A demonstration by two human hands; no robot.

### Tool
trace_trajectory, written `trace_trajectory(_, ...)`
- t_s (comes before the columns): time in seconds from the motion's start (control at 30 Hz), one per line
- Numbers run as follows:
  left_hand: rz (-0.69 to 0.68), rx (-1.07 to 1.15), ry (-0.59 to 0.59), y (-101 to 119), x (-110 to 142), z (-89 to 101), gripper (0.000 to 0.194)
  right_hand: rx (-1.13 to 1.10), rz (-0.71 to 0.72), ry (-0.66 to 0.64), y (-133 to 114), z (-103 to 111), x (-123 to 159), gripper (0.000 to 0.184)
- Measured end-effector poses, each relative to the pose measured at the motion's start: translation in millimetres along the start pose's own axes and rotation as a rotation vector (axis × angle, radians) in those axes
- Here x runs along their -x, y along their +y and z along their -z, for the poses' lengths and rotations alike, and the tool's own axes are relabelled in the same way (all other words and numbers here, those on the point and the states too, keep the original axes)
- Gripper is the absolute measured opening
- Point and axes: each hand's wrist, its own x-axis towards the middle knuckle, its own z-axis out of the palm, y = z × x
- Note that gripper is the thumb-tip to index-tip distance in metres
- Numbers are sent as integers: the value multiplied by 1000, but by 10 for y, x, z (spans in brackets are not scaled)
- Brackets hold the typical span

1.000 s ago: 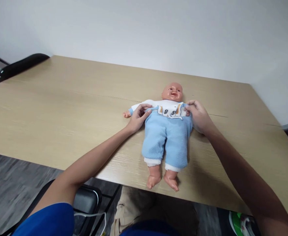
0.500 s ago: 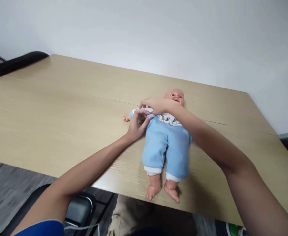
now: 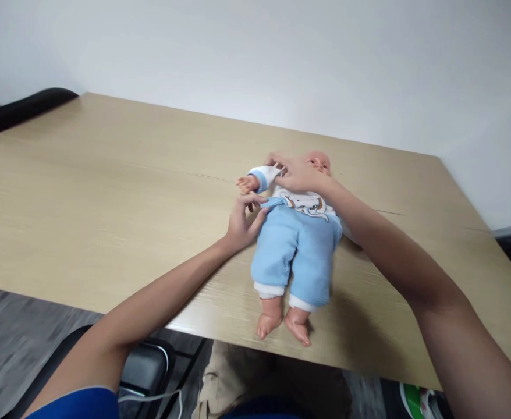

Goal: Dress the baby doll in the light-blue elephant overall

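Note:
A baby doll lies on its back on the table, feet toward me, in blue trousers and a white top with a cartoon animal print. My left hand, at the doll's side by the waist, pinches a blue edge of its clothing between thumb and fingers. My right hand reaches across the doll's chest, its fingers closed round the white sleeve near the shoulder. The doll's small hand sticks out of the blue cuff, raised off the table. My right hand and forearm hide part of the head and chest.
The doll lies near the front edge of the wooden table, which stands against a white wall. A black chair back is at the far left. Below the front edge are a dark chair and a white cable.
My right hand has moved up and away from me, lifting the doll's sleeved arm off the table. The blue clothing edge now stretches out from my left hand, which stays at the waist.

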Motion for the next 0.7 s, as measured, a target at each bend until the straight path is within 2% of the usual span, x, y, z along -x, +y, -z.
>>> trace_trajectory(0.13,-55,-104,-31,80,4,56,38,-141,-69,74,141,-35,74,46)
trace_trajectory(0.27,-201,-173,-8,55,20,104,29,-162,-36,109,163,-114,98,46)
trace_trajectory(0.37,-403,-246,57,-32,26,97,18,-141,-3,79,169,-154,117,49)
trace_trajectory(0.43,-452,-183,129,-78,29,56,11,-115,20,50,171,-165,147,51)
trace_trajectory(0.5,-369,-16,192,-94,36,-14,13,-88,45,33,166,-163,189,50)
trace_trajectory(0.6,-146,212,265,-81,42,-122,24,-99,78,13,138,-151,251,43)
trace_trajectory(0.7,51,246,308,-86,10,-158,44,-159,77,-12,75,-138,302,37)
